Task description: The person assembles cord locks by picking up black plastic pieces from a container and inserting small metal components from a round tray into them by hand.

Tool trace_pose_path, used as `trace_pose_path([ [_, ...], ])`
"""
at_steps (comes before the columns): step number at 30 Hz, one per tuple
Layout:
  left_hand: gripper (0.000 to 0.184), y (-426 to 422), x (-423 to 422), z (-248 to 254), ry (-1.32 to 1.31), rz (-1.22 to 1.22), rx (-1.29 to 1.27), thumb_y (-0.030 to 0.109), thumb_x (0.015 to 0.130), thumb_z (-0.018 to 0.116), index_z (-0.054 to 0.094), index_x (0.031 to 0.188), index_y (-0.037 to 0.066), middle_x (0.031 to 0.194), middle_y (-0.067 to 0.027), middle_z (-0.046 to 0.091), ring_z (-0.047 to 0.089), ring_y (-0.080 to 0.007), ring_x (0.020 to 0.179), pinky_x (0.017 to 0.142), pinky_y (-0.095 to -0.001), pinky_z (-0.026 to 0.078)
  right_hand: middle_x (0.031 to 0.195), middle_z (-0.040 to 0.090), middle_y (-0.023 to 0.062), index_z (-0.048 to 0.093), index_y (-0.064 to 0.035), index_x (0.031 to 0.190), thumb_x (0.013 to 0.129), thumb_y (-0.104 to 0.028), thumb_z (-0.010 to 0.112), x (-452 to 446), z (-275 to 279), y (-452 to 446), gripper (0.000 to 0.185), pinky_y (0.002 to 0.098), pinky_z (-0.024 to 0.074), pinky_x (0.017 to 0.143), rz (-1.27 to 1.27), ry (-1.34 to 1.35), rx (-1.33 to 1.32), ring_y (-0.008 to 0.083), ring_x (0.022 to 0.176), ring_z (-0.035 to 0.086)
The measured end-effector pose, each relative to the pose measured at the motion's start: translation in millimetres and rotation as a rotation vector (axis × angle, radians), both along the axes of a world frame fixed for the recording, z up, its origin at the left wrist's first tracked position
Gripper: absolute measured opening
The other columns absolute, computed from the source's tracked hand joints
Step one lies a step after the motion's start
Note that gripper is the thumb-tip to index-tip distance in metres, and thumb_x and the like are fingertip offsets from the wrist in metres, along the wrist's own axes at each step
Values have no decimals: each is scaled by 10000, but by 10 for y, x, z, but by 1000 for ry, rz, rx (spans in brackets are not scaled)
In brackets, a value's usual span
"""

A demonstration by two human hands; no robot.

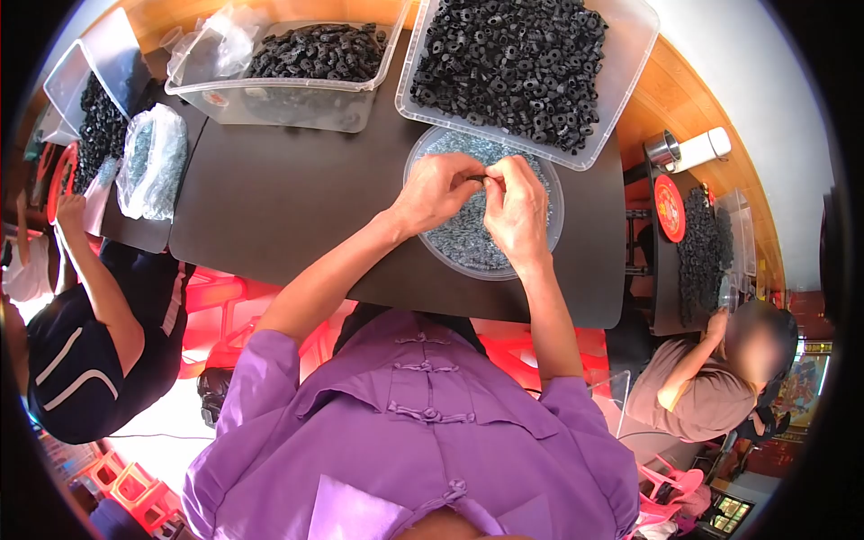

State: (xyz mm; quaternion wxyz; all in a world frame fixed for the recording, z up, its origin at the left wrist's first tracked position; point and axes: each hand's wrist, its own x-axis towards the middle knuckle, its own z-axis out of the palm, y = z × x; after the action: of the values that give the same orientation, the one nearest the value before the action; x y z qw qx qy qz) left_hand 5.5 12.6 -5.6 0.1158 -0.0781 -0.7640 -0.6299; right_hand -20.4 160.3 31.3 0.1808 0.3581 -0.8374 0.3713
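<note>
My left hand [438,191] and my right hand [517,209] meet fingertip to fingertip over a round clear tub [560,216]. Both are closed in a pinch around a small black part [477,178], mostly hidden by the fingers. Below them, the tub is filled with tiny silvery-blue pieces [468,236], too small to name. Just beyond my hands, a clear plastic bin [621,85] leans over the tub's far edge, holding a heap of black plastic parts [504,67].
On the dark table [270,202], another clear bin [297,110] holds black parts and a plastic bag. A bag of bluish pieces [155,166] lies at left. People work at both sides; the right table has black parts [700,252] and a red plate [669,208].
</note>
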Motion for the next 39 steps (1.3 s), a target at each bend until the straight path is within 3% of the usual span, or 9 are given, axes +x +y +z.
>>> trace_pose_path([
  [5, 207, -21, 37, 125, 44, 37, -204, 102, 764, 633, 656, 932, -17, 750, -119, 668, 615, -202, 610, 583, -339, 488, 786, 588, 125, 596, 1, 927, 730, 93, 637, 42, -64, -11, 222, 353, 499, 614, -33, -203, -256, 273, 687, 613],
  [7, 212, -27, 48, 184, -17, 23, -127, 107, 757, 637, 659, 929, -14, 749, -109, 670, 595, -181, 589, 568, -329, 481, 829, 598, 116, 601, -1, 1006, 718, 84, 660, 70, -42, 42, 306, 343, 509, 668, -44, -288, -234, 246, 747, 627],
  [9, 216, -33, 53, 197, -78, 7, -49, 111, 751, 640, 662, 927, -12, 749, -99, 672, 575, -160, 569, 553, -320, 474, 893, 590, 140, 587, 11, 1042, 714, 49, 686, 93, -63, 66, 345, 347, 503, 709, -35, -135, -75, 266, 800, 621],
  [11, 188, -36, 53, 190, -71, 24, -54, 76, 759, 655, 662, 927, -7, 675, -17, 630, 403, -38, 502, 468, -234, 345, 899, 584, 136, 584, 24, 1046, 700, 30, 702, 153, -80, 35, 365, 355, 492, 708, -59, -52, -6, 281, 818, 609],
  [17, 176, -22, 44, 156, -54, 50, -74, 88, 747, 666, 679, 900, 3, 683, -8, 644, 398, -39, 489, 452, -236, 340, 873, 561, 127, 584, 27, 1010, 658, -32, 745, 160, -110, -28, 392, 385, 487, 686, -148, 145, 153, 313, 811, 577],
  [22, 179, -7, 32, 121, -64, 62, -110, 104, 742, 671, 686, 887, 1, 695, -14, 659, 413, -40, 493, 457, -240, 359, 828, 544, 76, 596, 3, 935, 654, -116, 751, 92, -155, 20, 341, 355, 512, 579, -125, 259, 214, 251, 771, 573],
  [27, 189, -64, 34, 147, -88, 32, -91, 109, 765, 666, 700, 908, -10, 704, -32, 671, 472, -42, 510, 475, -229, 401, 800, 560, 74, 618, 10, 894, 666, -138, 739, 67, -144, 38, 298, 350, 513, 567, -142, 291, 202, 243, 735, 580],
  [29, 231, -82, 42, 190, -289, -37, 99, 145, 781, 654, 698, 923, -31, 703, -106, 682, 599, -126, 544, 521, -279, 485, 794, 563, 73, 621, 13, 887, 668, -141, 736, 57, -126, 43, 291, 351, 513, 561, -161, 298, 195, 241, 723, 582],
  [39, 182, -106, 20, 94, -278, -79, 108, 121, 779, 663, 706, 848, -42, 677, -101, 670, 578, -112, 508, 487, -255, 469, 733, 549, 84, 622, 16, 836, 687, -144, 724, 87, -121, 43, 241, 344, 509, 521, -135, 317, 240, 241, 684, 590],
])
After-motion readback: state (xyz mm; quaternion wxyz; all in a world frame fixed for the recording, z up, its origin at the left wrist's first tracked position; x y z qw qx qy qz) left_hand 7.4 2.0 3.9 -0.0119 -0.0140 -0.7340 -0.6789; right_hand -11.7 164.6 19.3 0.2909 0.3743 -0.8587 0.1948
